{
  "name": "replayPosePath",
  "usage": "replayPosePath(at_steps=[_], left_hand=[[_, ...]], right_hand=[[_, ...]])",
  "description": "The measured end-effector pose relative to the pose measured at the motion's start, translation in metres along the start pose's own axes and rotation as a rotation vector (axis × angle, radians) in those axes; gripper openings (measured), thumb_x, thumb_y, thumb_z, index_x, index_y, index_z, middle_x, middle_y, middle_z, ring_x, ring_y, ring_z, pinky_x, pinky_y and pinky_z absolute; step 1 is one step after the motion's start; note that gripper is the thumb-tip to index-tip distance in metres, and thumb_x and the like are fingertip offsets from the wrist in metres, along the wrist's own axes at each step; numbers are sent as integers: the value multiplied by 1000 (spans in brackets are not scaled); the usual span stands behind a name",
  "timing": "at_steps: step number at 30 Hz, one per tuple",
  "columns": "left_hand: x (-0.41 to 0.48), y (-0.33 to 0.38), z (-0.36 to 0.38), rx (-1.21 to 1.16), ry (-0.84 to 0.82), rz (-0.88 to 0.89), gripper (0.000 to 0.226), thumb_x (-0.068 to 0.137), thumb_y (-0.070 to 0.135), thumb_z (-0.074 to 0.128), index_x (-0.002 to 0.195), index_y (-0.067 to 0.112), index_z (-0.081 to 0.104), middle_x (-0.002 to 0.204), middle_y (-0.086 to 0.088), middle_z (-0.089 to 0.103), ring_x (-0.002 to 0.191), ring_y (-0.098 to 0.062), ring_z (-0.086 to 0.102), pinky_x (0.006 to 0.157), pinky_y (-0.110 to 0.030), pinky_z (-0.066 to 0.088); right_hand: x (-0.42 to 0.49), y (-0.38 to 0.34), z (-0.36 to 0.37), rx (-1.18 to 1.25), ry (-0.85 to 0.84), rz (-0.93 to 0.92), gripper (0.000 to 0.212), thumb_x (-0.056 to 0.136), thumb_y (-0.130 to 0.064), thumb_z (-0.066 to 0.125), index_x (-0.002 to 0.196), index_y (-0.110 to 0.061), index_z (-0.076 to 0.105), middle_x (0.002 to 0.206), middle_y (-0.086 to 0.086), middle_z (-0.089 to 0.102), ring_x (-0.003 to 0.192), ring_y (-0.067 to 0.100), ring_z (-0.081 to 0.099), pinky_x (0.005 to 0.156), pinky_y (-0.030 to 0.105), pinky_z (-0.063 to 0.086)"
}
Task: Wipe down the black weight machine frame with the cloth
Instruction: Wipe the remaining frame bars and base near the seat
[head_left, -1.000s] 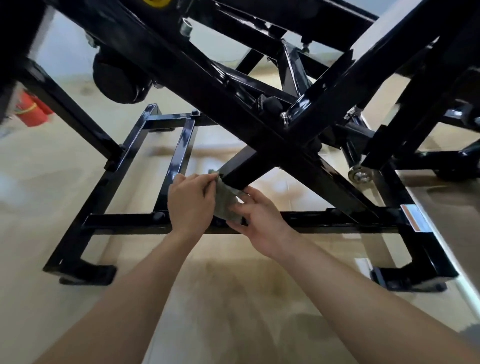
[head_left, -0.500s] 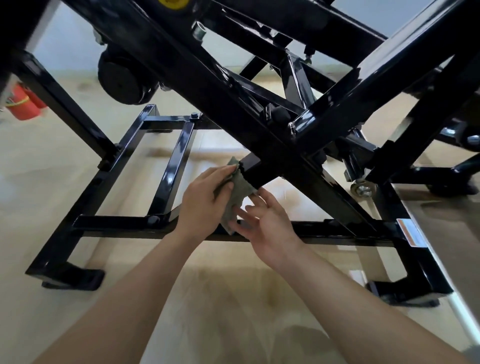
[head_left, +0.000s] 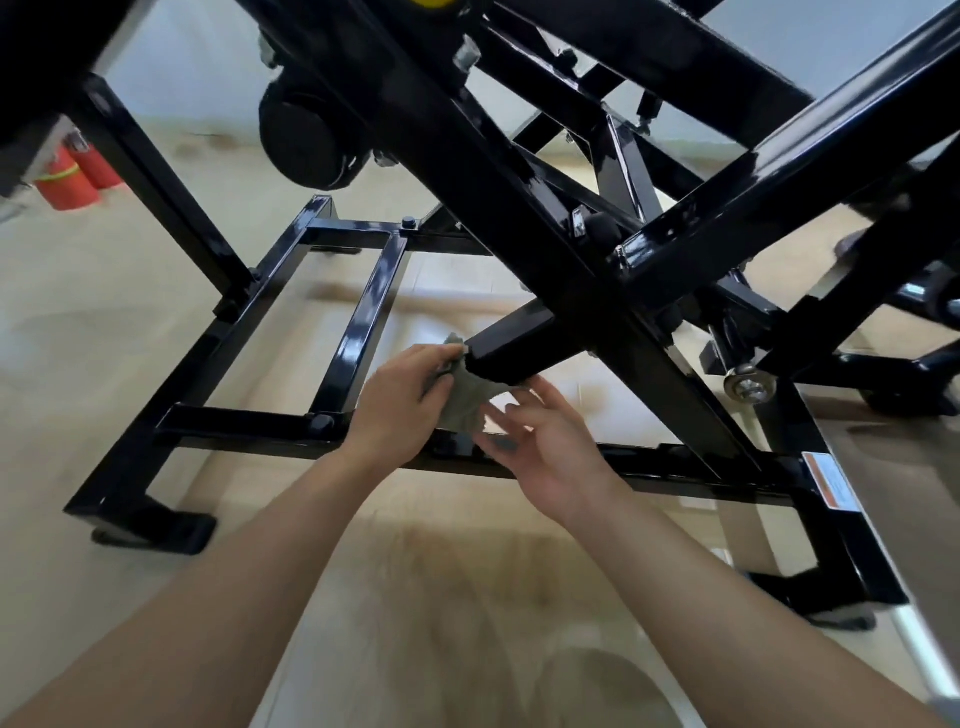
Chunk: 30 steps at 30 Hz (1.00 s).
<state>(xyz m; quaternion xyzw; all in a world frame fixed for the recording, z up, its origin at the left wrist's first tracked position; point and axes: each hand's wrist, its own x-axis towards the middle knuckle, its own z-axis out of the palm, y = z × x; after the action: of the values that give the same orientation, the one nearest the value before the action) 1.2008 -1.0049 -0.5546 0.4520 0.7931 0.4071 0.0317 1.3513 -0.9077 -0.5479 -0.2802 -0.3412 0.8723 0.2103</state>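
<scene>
Under the crossed beams, low to the floor:

Weight machine frame: one. Black square steel tubing, glossy paint with bright reflections; slanted beams crossing in an X over a rectangular base of rails. Two flat feet showing at the near corners.

Cloth: one. Small, grey-green, soft, crumpled; pressed over the lower end of one slanted square tube at mid-view, above the near base rail.

Left hand: one. Fingers and thumb curled round the cloth, bunching it against the tube end.

Right hand: one. Just beside and below the cloth, fingers spread and loosely curved, gripping nothing. Fingertips close to the cloth's lower edge, but contact cannot be told through the blur.

Forearms: two, bare.

Round pad: one. Black, matt, drum-shaped, under the upper beam at top left.

Bolt with washer: one, bright metal, right of centre.

Warning label: one. White and orange-red rectangle on the right base rail, print too small to read.

Fire extinguishers: two. Red cylinders, the nearer one with a yellow band, standing far left on the floor.

Floor: pale beige, smooth, faintly shiny.
</scene>
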Motion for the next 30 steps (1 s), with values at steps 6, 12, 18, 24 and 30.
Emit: replayPosePath(at_steps=[6, 12, 18, 24, 30], left_hand=[[-1, 2, -2, -104, -66, 71, 48, 93, 4, 61, 136, 23, 63, 130, 7, 64, 117, -10, 60, 102, -31, 51], [-7, -30, -6, -58, -97, -117, 53, 87, 12, 71, 137, 29, 62, 129, 7, 64, 115, -12, 60, 99, -25, 46], [-22, -81, -9, -13, -135, -298, 55, 89, 17, 70, 141, 29, 58, 138, 4, 62, 122, -16, 59, 104, -30, 46], [-38, -123, -7, -28, -140, -453, 61, 91, 18, 67, 148, 31, 50, 146, 4, 56, 130, -20, 55, 106, -36, 46], [-41, -141, 3, -34, -32, -491, 60, 90, 15, 66, 147, 30, 52, 143, 2, 57, 128, -27, 49, 104, -40, 47]], right_hand=[[5, -3, 0, -13, 19, -63, 56, 86, 19, 46, 133, -9, 57, 123, 2, 70, 113, 25, 67, 108, 53, 44], [12, 34, 12, -94, -25, 23, 43, 90, 16, 47, 120, -11, 59, 124, -6, 70, 114, 22, 62, 108, 55, 45], [36, 74, 19, -119, 2, 89, 36, 95, 9, 53, 122, -15, 59, 117, -4, 73, 121, 25, 63, 101, 45, 52], [64, 116, 32, -184, 66, 151, 40, 93, 12, 54, 123, -13, 62, 114, 5, 72, 114, 25, 61, 103, 45, 51], [70, 131, 45, -160, 102, 161, 47, 94, 13, 50, 130, -16, 61, 120, 4, 73, 111, 20, 68, 97, 40, 53]])
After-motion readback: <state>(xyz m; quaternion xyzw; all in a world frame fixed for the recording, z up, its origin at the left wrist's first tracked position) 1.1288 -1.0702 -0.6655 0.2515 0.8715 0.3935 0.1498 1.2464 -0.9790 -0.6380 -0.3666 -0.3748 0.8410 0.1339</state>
